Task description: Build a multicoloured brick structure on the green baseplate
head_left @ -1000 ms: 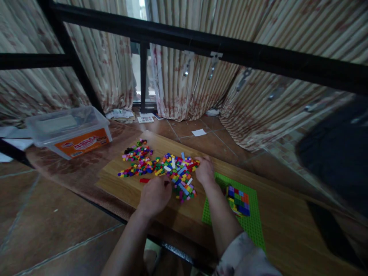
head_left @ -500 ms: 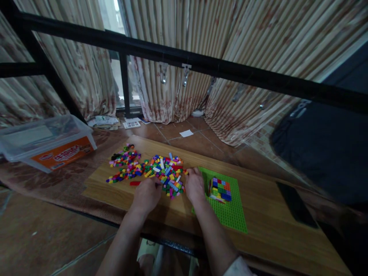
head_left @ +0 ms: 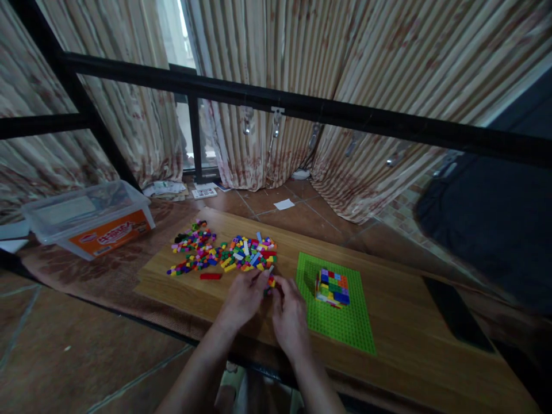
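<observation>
My left hand (head_left: 242, 298) is closed at the near edge of a pile of small building bricks (head_left: 241, 252). A light grey building brick (head_left: 271, 269) sticks out at its fingertips. My right hand (head_left: 290, 307) faces it, fingers curled and nearly touching the left. Red and yellow bricks (head_left: 272, 282) show in the gap; whether they are held or lie in the pile behind, I cannot tell. Right of my hands, a blocky multicoloured brick build (head_left: 332, 287) stands on a green baseplate (head_left: 340, 328). A long red brick (head_left: 210, 276) lies apart, left of my left hand.
A second heap of bricks (head_left: 194, 253) lies on the wooden board (head_left: 405, 339). A clear plastic box (head_left: 90, 218) with an orange label stands at left. Toward the board's right end is a dark flat object (head_left: 457, 313). A black metal rail (head_left: 302, 102) crosses before the curtains.
My hands have come together at the pile's near edge, the left moving right and the right moving nearer to me. The camera view has shifted slightly.
</observation>
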Tool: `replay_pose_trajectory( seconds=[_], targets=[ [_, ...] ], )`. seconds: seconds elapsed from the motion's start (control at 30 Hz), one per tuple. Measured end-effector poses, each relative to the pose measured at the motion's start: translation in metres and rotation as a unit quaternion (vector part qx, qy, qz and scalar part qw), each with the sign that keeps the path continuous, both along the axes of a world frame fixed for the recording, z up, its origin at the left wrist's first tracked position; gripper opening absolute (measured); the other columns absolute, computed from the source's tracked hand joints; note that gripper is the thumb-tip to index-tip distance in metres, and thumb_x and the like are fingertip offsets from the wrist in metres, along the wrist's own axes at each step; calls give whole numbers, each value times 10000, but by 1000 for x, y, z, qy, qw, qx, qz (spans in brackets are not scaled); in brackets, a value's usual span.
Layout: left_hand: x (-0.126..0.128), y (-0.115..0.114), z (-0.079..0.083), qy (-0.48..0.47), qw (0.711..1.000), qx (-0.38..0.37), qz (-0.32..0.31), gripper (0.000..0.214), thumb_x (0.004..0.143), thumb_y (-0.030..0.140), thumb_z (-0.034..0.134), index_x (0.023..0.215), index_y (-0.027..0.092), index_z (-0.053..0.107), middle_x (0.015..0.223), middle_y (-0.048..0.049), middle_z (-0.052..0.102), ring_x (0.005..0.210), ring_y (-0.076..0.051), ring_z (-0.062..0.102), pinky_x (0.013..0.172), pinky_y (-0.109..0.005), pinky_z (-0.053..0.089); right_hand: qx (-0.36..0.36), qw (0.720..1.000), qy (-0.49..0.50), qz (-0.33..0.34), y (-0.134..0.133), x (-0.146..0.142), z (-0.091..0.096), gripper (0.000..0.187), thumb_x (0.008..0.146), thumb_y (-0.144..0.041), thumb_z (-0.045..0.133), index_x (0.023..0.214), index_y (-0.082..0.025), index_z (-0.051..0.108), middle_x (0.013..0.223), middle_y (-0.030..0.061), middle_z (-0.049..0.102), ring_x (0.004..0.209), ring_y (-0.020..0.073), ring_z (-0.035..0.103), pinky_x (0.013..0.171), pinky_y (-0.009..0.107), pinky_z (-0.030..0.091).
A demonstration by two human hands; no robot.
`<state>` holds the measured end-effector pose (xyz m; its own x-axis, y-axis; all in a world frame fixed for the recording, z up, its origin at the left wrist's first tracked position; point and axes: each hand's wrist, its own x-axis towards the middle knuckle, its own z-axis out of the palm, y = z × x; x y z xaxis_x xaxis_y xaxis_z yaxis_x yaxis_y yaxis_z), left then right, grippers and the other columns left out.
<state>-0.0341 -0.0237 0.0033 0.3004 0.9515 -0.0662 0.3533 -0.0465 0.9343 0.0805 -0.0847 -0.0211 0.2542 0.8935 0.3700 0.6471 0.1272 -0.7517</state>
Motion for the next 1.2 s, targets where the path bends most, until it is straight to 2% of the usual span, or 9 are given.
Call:
replay_pose_trajectory(
  seconds=[0.1,0.23,0.43,0.6,0.83,1.0,1.1,1.2],
  targets=[
    [11,-1,-7,-64,997,-53,-6,373,855,490,468,706,170,591,592,18,562,516,-118,506,519,-232,382,2,1000,8,21,2,3,5,282,915,-151,383,1077,-209,606,973,63,636,883,179,609,779,303,484],
    [14,2,-9,-89,991,-97,-10,342,803,474,527,701,159,611,590,16,563,524,-112,488,517,-224,371,-10,999,18,38,5,9,5,255,926,-167,399,1070,-210,605,983,58,636,896,173,611,782,290,483],
    [10,6,-14,-72,994,-83,2,309,827,380,478,619,169,565,563,19,527,526,-112,470,524,-229,351,-10,998,38,50,7,11,2,228,926,-269,461,1078,-219,624,1027,64,661,938,182,627,815,307,496],
    [16,3,-19,-86,991,-102,15,300,822,378,486,637,164,584,574,15,514,546,-117,455,538,-235,346,-11,998,41,53,6,15,-2,233,927,-323,468,1051,-218,635,1002,66,679,909,187,642,793,313,509],
    [27,-5,-13,-139,974,-174,34,275,820,298,479,572,178,483,493,50,389,436,-84,328,446,-233,251,-8,997,29,73,6,32,-8,231,909,-377,516,1006,-218,652,973,61,700,881,187,661,783,310,518],
    [20,-2,-8,-166,963,-210,29,262,822,310,501,596,179,488,514,44,425,421,-80,357,418,-219,277,-42,991,81,98,8,33,-7,247,890,-400,544,990,-206,660,987,68,703,863,188,664,773,309,528],
    [10,3,-5,-152,968,-197,32,285,838,304,478,577,188,463,496,45,418,424,-92,387,438,-225,323,-60,987,101,106,9,31,-11,267,881,-412,553,1007,-201,656,979,67,705,860,190,663,777,315,530],
    [-4,8,0,-23,994,-99,47,302,839,266,480,549,181,485,491,34,427,473,-106,416,499,-235,330,-58,993,81,60,14,31,-18,288,867,-422,559,1026,-204,661,1000,68,704,898,202,663,810,332,518]
  ],
)
